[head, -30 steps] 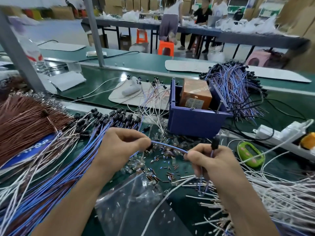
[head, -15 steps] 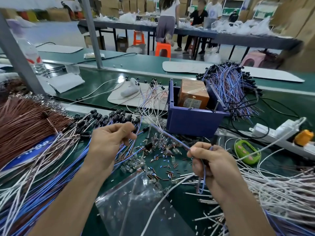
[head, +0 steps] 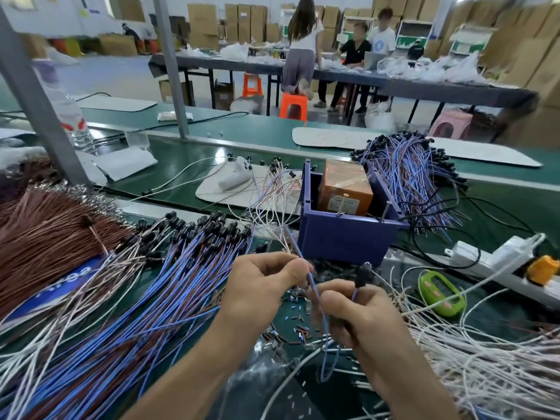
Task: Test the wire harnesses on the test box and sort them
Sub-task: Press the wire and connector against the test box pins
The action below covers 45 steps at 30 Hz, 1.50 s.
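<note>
My left hand (head: 260, 286) and my right hand (head: 360, 316) meet over the green bench, both pinching one thin blue wire harness (head: 316, 295). Its black connector (head: 362, 275) sticks up above my right fingers, and its lower end hangs in a loop below my right hand. Straight ahead stands the blue test box (head: 345, 234) with an orange unit (head: 345, 189) inside. A wide fan of blue harnesses with black connectors (head: 145, 292) lies to my left. A second blue bundle (head: 409, 174) lies behind the box on the right.
Brown wires (head: 51, 234) lie far left, white wires (head: 472, 359) at the right. A green device (head: 441, 292), a white power strip (head: 497, 262) and an orange plug (head: 542, 269) sit right of the box. Small loose parts (head: 295, 327) and a clear bag (head: 266, 386) lie beneath my hands. People work at a far table.
My left hand has moved right from the harness pile to meet my right hand on the blue harness. My right hand raised the connector end. The camera tilted up.
</note>
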Motion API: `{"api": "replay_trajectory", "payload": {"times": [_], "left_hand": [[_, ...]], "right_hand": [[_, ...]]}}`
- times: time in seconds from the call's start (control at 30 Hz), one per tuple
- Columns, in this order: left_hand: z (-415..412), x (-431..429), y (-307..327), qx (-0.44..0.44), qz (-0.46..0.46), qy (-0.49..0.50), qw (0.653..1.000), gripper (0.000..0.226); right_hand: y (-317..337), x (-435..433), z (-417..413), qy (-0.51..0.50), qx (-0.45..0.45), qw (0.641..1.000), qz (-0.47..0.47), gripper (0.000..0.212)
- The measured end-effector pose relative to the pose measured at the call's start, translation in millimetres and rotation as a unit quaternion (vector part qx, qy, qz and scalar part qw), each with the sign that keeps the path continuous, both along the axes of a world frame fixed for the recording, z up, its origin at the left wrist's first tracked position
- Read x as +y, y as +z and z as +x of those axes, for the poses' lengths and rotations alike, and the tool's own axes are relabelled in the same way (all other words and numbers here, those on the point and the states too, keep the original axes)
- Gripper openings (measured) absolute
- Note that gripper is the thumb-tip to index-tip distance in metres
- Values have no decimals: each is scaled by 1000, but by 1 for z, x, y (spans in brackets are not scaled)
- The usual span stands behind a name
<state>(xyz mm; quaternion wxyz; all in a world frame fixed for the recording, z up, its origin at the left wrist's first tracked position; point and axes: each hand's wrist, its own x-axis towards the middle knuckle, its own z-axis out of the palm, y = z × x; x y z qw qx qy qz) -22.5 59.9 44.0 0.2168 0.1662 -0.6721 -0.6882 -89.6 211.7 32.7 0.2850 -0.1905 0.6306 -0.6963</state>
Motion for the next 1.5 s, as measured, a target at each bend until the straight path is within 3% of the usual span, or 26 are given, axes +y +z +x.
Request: {"api": "replay_trajectory", "payload": {"times": [0.2, 0.37, 0.47, 0.63, 0.77, 1.2, 1.5], "left_hand": [[-10, 2, 2, -28, -56, -66, 996, 11], [-33, 16, -3, -34, -120, 11, 992, 14], [-51, 22, -1, -25, -105, 67, 992, 23], [-74, 25, 7, -51, -101, 72, 991, 34], [-82, 32, 0, -86, -163, 54, 981, 36], [-85, 24, -7, -64, -275, 67, 957, 37], [-84, 29, -6, -44, -266, 64, 961, 36]], "right_hand": [[1, -1, -1, -59, -10, 997, -38, 24], [2, -1, -6, -210, -9, 975, -67, 8], [0, 6, -15, -296, -58, 949, -87, 21], [7, 11, -25, -371, -94, 916, -121, 8], [4, 10, -31, -385, -95, 910, -121, 8], [-1, 9, -35, -380, -93, 915, -99, 3], [-5, 10, -38, -390, -83, 912, -98, 7]]}}
